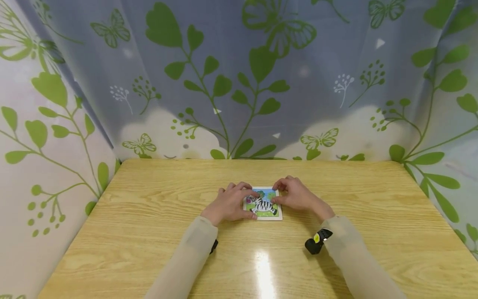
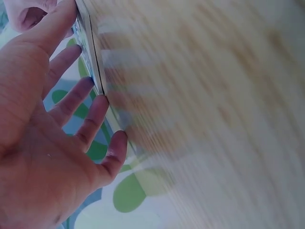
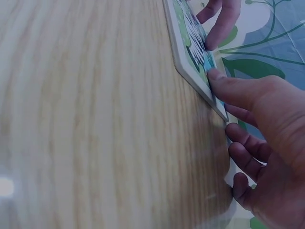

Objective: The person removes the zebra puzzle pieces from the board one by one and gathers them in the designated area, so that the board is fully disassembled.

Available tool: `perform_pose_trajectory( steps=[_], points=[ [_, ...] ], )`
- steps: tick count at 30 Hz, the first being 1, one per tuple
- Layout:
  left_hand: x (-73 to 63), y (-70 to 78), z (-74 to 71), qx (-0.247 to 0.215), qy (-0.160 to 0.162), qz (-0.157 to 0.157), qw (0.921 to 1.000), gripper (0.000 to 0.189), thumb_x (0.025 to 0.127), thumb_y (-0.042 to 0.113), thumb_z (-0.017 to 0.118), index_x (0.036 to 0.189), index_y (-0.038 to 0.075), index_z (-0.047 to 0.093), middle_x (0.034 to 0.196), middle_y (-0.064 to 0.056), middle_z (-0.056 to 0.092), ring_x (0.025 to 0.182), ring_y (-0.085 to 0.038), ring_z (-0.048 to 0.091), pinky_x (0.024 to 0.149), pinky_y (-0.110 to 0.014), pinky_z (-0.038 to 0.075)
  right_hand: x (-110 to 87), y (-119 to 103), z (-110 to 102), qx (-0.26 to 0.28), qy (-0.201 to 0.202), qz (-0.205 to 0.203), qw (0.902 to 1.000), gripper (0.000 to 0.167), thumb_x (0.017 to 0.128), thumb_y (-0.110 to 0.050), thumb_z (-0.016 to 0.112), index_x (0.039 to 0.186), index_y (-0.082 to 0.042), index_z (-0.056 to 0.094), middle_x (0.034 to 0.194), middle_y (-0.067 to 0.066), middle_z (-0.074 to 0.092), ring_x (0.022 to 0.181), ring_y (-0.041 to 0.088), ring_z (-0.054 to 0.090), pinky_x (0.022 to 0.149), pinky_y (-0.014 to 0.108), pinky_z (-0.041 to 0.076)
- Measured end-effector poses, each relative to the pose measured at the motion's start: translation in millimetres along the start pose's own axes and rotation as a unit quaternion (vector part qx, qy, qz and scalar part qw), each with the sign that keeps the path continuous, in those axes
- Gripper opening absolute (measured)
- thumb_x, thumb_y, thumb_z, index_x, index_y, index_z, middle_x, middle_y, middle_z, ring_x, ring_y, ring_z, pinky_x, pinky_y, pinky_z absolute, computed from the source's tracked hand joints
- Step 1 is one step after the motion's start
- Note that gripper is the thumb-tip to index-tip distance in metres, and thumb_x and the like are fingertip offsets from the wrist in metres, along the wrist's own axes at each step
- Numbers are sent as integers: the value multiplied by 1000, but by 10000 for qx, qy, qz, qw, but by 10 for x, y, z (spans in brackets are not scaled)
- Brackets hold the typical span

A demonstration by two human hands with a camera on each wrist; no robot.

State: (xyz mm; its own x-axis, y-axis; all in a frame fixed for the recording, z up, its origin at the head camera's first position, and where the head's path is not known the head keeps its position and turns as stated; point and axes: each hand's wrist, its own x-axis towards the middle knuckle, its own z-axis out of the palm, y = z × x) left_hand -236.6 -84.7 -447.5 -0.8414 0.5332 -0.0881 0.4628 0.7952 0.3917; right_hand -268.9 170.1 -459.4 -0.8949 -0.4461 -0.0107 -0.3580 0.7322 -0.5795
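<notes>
A small square zebra jigsaw puzzle in a pale frame lies flat on the wooden table. My left hand holds its left side, thumb at the near-left corner and another finger reaching over the picture. In the left wrist view the remaining fingers spread along the board's edge. At the far right corner is my right hand, gripping the puzzle with its thumb on the picture. The right wrist view shows that thumb on the board's face, the other fingers bent beside the rim.
The light wood-grain table reaches back to a hanging cloth printed with leaves and butterflies. More of this cloth stands at both sides. A black wrist camera hangs under the right sleeve. Glare shows on the near tabletop.
</notes>
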Motion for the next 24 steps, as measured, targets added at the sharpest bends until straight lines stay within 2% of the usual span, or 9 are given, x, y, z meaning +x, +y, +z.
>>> perform_pose_trajectory(
  steps=[4, 13, 24],
  points=[
    [7, -30, -5, -121, -61, -86, 9999, 62, 86, 53, 79, 142, 34, 59, 155, 0, 45, 134, -34, 44, 103, -61, 35, 25, -15, 5, 200, -21, 35, 9998, 31, 88, -26, 81, 109, -7, 70, 104, 10, 63, 96, 22, 56, 87, 39, 46],
    [42, -63, -5, -790, -196, -262, 9963, 59, 86, 48, 78, 140, 34, 58, 158, 0, 39, 140, -35, 37, 100, -57, 28, 49, 29, 8, 541, 20, 211, 9983, 26, 87, -22, 82, 105, -7, 71, 101, 10, 64, 93, 21, 55, 84, 35, 44],
    [65, -21, 2, -705, -89, -398, 9967, 63, 84, 47, 82, 141, 34, 59, 155, 0, 42, 138, -32, 39, 99, -57, 30, 61, 59, 0, 708, 1, 352, 9969, 26, 87, -19, 82, 108, -6, 72, 103, 10, 66, 93, 22, 56, 85, 36, 45]
  ],
)
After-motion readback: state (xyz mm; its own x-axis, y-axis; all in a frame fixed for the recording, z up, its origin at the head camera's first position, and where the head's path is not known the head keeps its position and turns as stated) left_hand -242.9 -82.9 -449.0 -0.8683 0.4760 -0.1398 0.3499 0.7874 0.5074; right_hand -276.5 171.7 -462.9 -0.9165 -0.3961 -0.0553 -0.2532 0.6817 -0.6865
